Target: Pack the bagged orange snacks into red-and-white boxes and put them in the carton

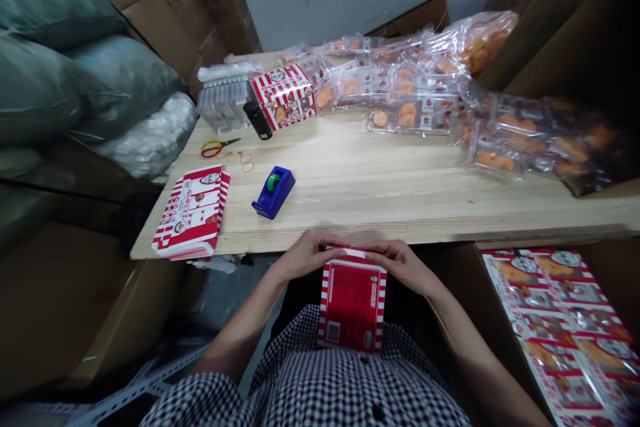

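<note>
A red and white striped box stands between my hands at the table's front edge, its printed back with a barcode turned up toward me. My left hand pinches the box's upper left edge between thumb and fingers. At the upper right corner my right hand grips the same edge. The fingertips beyond the box are partly hidden. Closest to the hands on the table is a blue tape dispenser with a green core. A stack of flat red and white cartons lies at the table's left corner.
Scissors, rubber bands, a black bottle, clear plastic cases and a standing printed box occupy the back left. Clear packs of orange pieces cover the back and right. An open carton at right holds packed boxes.
</note>
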The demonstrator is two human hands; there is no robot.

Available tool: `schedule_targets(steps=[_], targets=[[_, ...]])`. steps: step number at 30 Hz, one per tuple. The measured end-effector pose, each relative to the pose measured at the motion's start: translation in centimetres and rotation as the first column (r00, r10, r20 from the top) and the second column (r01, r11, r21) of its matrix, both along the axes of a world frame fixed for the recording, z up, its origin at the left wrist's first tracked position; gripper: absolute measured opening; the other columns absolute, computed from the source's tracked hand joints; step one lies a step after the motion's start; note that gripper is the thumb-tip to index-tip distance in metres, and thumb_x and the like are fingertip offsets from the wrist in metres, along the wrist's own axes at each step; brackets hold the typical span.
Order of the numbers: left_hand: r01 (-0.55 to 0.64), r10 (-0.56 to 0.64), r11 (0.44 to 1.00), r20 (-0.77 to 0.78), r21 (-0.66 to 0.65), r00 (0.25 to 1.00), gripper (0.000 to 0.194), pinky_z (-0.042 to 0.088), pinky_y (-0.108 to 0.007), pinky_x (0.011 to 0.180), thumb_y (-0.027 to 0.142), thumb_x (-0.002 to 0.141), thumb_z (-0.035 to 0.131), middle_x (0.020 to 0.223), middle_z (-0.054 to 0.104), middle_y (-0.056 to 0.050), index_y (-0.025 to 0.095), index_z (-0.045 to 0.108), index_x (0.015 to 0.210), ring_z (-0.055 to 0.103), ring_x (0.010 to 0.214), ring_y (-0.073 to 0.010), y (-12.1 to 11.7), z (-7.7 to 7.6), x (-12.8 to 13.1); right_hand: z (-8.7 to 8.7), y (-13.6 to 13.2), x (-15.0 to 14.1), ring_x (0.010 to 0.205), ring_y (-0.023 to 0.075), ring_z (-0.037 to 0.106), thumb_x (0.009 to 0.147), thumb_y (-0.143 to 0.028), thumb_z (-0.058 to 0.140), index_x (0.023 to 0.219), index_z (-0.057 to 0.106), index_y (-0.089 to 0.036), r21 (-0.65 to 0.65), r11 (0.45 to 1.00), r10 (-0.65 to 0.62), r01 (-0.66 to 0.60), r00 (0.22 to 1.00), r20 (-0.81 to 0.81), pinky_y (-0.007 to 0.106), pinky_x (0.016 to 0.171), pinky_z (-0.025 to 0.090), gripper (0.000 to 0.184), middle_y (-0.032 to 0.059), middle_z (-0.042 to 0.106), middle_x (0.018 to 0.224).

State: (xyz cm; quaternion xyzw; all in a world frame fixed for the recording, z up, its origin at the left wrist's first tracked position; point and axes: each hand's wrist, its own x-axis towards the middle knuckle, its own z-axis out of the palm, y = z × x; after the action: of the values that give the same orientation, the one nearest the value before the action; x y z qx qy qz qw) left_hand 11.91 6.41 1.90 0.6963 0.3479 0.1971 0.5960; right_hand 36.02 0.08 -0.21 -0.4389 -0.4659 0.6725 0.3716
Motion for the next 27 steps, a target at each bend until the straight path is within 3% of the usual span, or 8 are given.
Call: schedule_targets(steps=[6, 11, 14, 19, 23, 27], targets=[[-0.046, 0.045, 0.998, -0.03, -0.042, 0.999, 0.025, 0.046, -0.023, 0.059, 0.034, 0.085, 0.069, 0.082, 0.078, -0.007, 0.021, 0.08, 0.103, 0.066, 0.069, -0.0175, 0.2, -1.2, 0.6, -0.4, 0.6, 0.2, 0.079, 0.0198, 0.074, 0.084, -0.041, 0.071, 0.1, 0.079, -0.023, -0.039, 0.999, 0.007, -0.008, 1.0, -0.026, 0.035, 0.075, 0.058, 0.026, 0.004, 0.08, 0.094], [-0.045, 0.039, 0.997, -0.081, -0.07, 0.996, 0.026, 0.051, -0.025, 0.066, 0.036, 0.085, 0.069, 0.091, 0.079, -0.008, 0.018, 0.08, 0.101, 0.069, 0.076, -0.0196, 0.0, -1.4, 0.2, -0.6, 0.0, -0.3, 0.077, 0.019, 0.074, 0.077, -0.04, 0.08, 0.093, 0.08, -0.02, -0.152, 0.986, -0.071, 0.063, 0.996, -0.046, 0.033, 0.077, 0.057, 0.026, 0.0053, 0.08, 0.09], [-0.015, 0.01, 0.999, -0.099, -0.05, 0.995, 0.027, 0.053, -0.027, 0.071, 0.035, 0.087, 0.068, 0.095, 0.079, -0.008, 0.018, 0.079, 0.104, 0.071, 0.083, -0.0207, -0.4, -0.8, -0.3, -0.5, -1.1, -0.7, 0.088, 0.021, 0.074, 0.084, -0.044, 0.073, 0.106, 0.078, -0.023, -0.164, 0.985, -0.058, 0.05, 0.997, -0.05, 0.037, 0.086, 0.056, 0.031, 0.0059, 0.079, 0.1], [0.063, -0.063, 0.998, -0.051, 0.002, 0.997, 0.031, 0.054, -0.035, 0.092, 0.034, 0.096, 0.056, 0.118, 0.074, -0.006, 0.026, 0.07, 0.123, 0.07, 0.103, -0.0222, -1.8, 0.2, -1.5, 0.0, -2.9, -0.6, 0.12, 0.0265, 0.064, 0.096, -0.049, 0.055, 0.126, 0.069, -0.03, 0.015, 1.0, -0.013, 0.013, 0.999, 0.051, 0.047, 0.108, 0.045, 0.037, 0.0048, 0.07, 0.128], [0.087, -0.09, 0.994, 0.033, 0.067, 0.995, 0.04, 0.046, -0.043, 0.108, 0.029, 0.096, 0.057, 0.138, 0.063, -0.004, 0.032, 0.059, 0.136, 0.061, 0.124, -0.0225, -3.2, 0.3, -2.3, 0.0, -3.9, -0.1, 0.128, 0.0267, 0.058, 0.093, -0.041, 0.064, 0.13, 0.064, -0.034, 0.148, 0.989, -0.006, -0.019, 0.987, 0.162, 0.05, 0.113, 0.04, 0.038, 0.0039, 0.063, 0.138], [0.028, -0.032, 0.998, 0.067, 0.063, 0.997, 0.037, 0.039, -0.046, 0.115, 0.027, 0.095, 0.058, 0.14, 0.061, -0.005, 0.031, 0.063, 0.132, 0.054, 0.133, -0.0232, -4.3, -0.3, -2.6, -0.2, -4.3, -0.2, 0.137, 0.0259, 0.049, 0.097, -0.037, 0.058, 0.132, 0.062, -0.035, 0.238, 0.969, 0.009, -0.061, 0.976, 0.216, 0.054, 0.116, 0.035, 0.035, 0.0042, 0.059, 0.144]])
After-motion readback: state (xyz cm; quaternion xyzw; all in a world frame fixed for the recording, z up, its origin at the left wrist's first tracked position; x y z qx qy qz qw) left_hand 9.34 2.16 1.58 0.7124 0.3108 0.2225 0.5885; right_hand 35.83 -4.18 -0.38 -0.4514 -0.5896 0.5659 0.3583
